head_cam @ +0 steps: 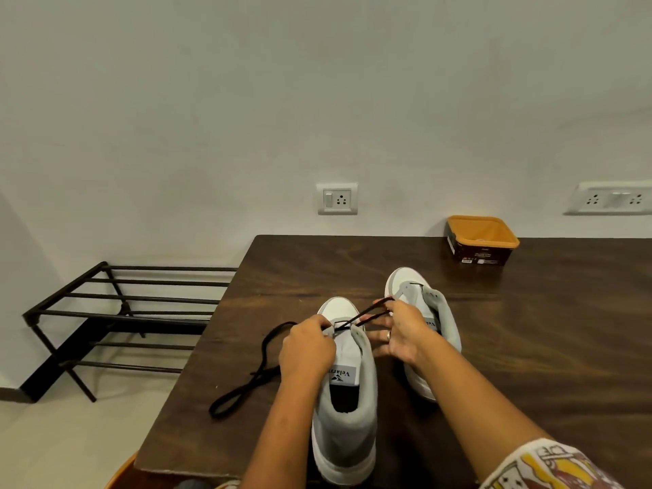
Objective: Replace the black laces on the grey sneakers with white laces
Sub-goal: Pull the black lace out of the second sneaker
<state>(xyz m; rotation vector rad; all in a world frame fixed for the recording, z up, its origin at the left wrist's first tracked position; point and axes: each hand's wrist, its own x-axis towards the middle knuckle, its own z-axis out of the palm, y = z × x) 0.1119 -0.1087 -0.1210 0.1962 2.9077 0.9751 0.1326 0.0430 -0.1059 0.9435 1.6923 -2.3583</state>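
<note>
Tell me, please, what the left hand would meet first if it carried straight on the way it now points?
Most likely the white toe cap of the nearer grey-and-white sneaker, which lies just ahead of the left hand where it pinches the black lace. Depth is unclear, so it might pass above.

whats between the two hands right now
In the head view, a taut stretch of the black lace runs between the left hand and the right hand, over the toe of the near sneaker.
</note>
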